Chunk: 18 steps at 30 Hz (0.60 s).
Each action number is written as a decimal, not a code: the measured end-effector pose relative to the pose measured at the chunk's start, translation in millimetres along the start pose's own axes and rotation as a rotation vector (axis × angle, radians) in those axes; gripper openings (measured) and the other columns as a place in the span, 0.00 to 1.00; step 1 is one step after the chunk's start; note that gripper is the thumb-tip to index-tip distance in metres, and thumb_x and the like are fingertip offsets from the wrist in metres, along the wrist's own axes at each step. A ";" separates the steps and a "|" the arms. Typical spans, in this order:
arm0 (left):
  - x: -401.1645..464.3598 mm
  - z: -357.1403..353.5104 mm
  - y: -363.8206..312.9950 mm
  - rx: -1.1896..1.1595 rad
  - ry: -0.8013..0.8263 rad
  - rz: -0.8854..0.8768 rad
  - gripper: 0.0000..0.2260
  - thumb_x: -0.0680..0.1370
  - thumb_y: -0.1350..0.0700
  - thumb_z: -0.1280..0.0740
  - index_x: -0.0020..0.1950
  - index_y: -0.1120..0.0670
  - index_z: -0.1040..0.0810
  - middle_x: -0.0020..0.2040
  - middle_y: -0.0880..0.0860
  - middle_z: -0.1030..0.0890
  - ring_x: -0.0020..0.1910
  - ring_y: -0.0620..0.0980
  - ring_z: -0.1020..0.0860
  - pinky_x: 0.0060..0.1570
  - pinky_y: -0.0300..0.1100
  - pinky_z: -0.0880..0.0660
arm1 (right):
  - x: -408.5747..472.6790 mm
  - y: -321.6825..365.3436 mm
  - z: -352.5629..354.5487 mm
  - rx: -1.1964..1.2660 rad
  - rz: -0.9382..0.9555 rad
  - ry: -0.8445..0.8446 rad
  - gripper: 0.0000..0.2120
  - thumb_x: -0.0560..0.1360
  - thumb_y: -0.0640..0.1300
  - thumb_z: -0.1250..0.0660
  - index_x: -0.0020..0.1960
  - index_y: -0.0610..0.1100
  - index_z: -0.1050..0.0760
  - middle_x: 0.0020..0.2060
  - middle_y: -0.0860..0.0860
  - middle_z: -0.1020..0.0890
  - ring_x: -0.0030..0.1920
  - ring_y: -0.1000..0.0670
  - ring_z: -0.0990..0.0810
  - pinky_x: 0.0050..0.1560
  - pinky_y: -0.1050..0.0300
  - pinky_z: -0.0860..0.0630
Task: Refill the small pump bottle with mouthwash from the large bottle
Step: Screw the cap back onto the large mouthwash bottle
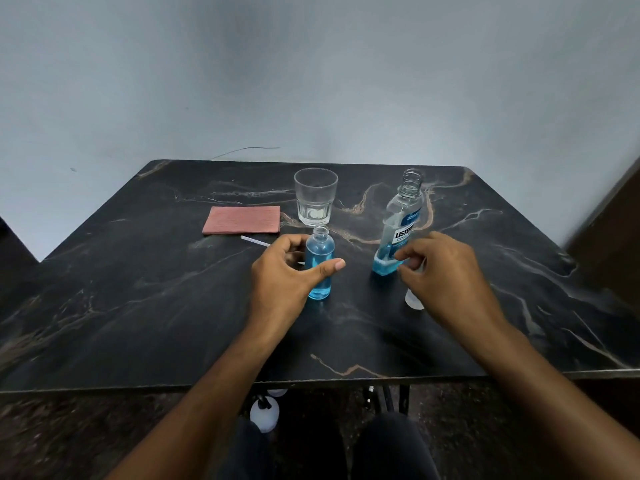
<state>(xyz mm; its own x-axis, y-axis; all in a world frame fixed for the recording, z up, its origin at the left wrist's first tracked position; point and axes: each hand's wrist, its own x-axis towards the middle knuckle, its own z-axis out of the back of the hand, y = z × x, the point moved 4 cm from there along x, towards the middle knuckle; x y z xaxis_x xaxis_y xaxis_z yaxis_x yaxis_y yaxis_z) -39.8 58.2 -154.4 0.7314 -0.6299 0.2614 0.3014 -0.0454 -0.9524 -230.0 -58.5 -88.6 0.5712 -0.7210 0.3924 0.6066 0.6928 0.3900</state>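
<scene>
Head view: saw the small pump bottle (pixel 320 263) upright at mid worktop (pixel 138 306), uncapped, nearly full of blue liquid. Left hand (pixel 287 271) curled around it, thumb across the front. Large bottle (pixel 398 226) upright just to the right, uncapped, only a little blue left at the bottom. Right hand (pixel 446 275) close beside its base, fingers loosely curled; grip on anything impossible to tell. White object (pixel 414 301) partly hidden beneath that hand. Farther back, an empty glass (pixel 315 197), a pink cloth (pixel 242 220), and a thin white tube (pixel 255 241).
</scene>
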 end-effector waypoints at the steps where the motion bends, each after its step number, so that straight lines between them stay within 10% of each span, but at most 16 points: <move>1: -1.5 -0.6 -0.6 0.005 0.001 0.000 0.25 0.59 0.38 0.19 0.52 0.41 0.19 0.49 0.35 0.15 0.49 0.35 0.17 0.45 0.31 0.21 | 0.6 -3.5 0.9 -0.004 -0.026 0.008 0.09 0.73 0.39 0.29 0.51 0.47 0.16 0.42 0.54 0.23 0.42 0.53 0.23 0.48 0.54 0.24; 18: -0.8 0.0 -5.0 0.080 0.040 0.016 0.25 0.58 0.36 0.22 0.51 0.37 0.23 0.52 0.36 0.17 0.50 0.32 0.20 0.42 0.27 0.23 | 2.8 -14.0 -9.1 0.021 -0.063 0.028 0.09 0.73 0.41 0.28 0.53 0.47 0.16 0.42 0.55 0.23 0.36 0.59 0.25 0.42 0.61 0.27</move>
<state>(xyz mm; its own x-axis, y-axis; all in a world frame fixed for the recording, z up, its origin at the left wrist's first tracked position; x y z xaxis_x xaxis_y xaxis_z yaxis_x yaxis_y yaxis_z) -41.9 58.9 -149.9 0.7120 -0.6603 0.2388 0.3392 0.0257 -0.9404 -231.9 -70.4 -100.5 0.5480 -0.7630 0.3428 0.6303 0.6461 0.4304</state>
